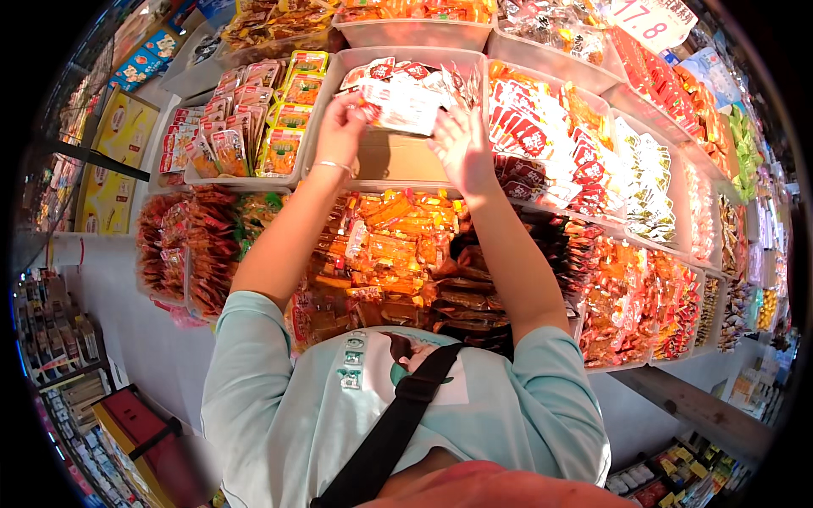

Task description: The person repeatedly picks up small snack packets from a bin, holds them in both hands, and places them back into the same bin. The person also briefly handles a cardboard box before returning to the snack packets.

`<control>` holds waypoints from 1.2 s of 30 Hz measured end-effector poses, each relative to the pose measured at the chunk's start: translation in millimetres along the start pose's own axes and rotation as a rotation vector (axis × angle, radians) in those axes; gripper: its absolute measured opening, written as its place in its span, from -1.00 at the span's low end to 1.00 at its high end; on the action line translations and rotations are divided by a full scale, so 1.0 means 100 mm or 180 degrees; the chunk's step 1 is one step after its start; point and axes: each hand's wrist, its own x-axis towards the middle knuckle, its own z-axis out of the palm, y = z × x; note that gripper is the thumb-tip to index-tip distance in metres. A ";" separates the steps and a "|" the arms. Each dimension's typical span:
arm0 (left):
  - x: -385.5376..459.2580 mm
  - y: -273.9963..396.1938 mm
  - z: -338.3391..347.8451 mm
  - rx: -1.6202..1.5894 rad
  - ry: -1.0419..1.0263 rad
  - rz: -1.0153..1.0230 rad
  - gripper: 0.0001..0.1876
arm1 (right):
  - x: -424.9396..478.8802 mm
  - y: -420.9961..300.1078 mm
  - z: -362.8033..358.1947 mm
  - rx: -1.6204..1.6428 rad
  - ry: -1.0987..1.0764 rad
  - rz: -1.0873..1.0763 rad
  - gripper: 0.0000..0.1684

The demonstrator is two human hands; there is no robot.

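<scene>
My left hand (346,124) pinches the left end of a white and red snack packet (403,108) over a translucent plastic bin (473,57). At the right end of that packet is my right hand (458,143), its fingers apart and the palm showing; whether its fingertips touch the packet is hard to tell. More white and red packets (416,70) stand in the back of the bin. Bare brown cardboard (403,159) shows in its front part, below my hands. Bright glare washes out much of the packet.
Bins of packaged snacks surround this one: red and yellow packets (279,149) at left, red and white packets (530,136) at right, orange packets (394,238) nearer my body. A price sign (654,22) stands at top right. A dark bar (101,162) reaches in from the left.
</scene>
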 end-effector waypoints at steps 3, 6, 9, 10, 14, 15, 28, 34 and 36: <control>0.09 0.06 -0.08 0.0152 0.0392 0.0062 -0.68 | -0.08 0.08 0.20 -0.2522 0.0093 -0.1267 -0.22; -0.12 0.21 0.11 0.0341 -0.0135 -0.0345 -0.58 | -0.15 0.24 0.30 -0.4879 -0.0313 -0.2709 -0.31; -0.17 0.29 0.28 -0.0141 -0.0967 -0.0308 -0.65 | -0.04 0.22 0.12 -0.3679 -0.0421 -0.1141 -0.52; -0.12 0.34 0.32 0.0081 -0.0840 -0.0321 -0.68 | -0.04 0.23 0.13 -0.3174 -0.0040 -0.1285 -0.67; 0.70 -0.37 -0.11 0.2435 -0.0541 0.0387 -0.62 | 0.05 0.24 0.01 -0.1324 0.0247 -0.0775 -0.73; 0.84 -0.44 -0.19 0.3344 -0.0459 0.0399 -0.56 | 0.05 0.23 0.04 -0.1574 0.0275 -0.0754 -0.72; 1.32 -0.36 0.06 0.4979 -0.1166 0.0429 -0.38 | -0.02 0.17 0.16 -0.2149 0.0343 -0.0696 -0.78; 0.86 -0.17 -0.04 0.5465 -0.1660 0.1155 -0.64 | -0.04 0.15 0.15 -0.1284 0.0506 -0.0533 -0.73; 0.55 0.03 -0.03 0.5439 -0.1976 0.1137 -0.64 | -0.09 0.06 0.20 -0.1468 0.0654 -0.0769 -0.75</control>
